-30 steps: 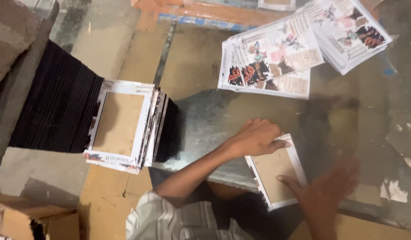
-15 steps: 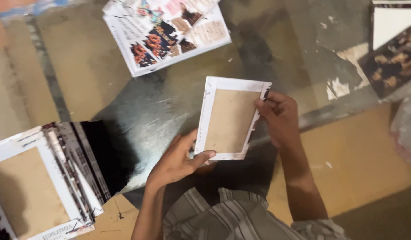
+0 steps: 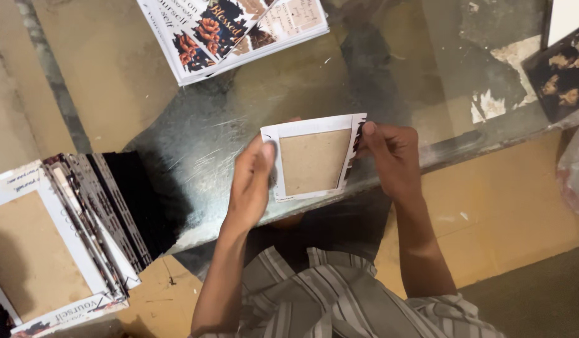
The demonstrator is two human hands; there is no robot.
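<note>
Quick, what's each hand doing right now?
Left hand: closed on the board's left edge.
Right hand: closed on its right edge.

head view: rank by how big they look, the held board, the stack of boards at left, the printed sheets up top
1. stack of boards, cut off by the edge
2. printed sheets, also cut off, so it is close with the stack
3. held board, between left hand and right hand
</note>
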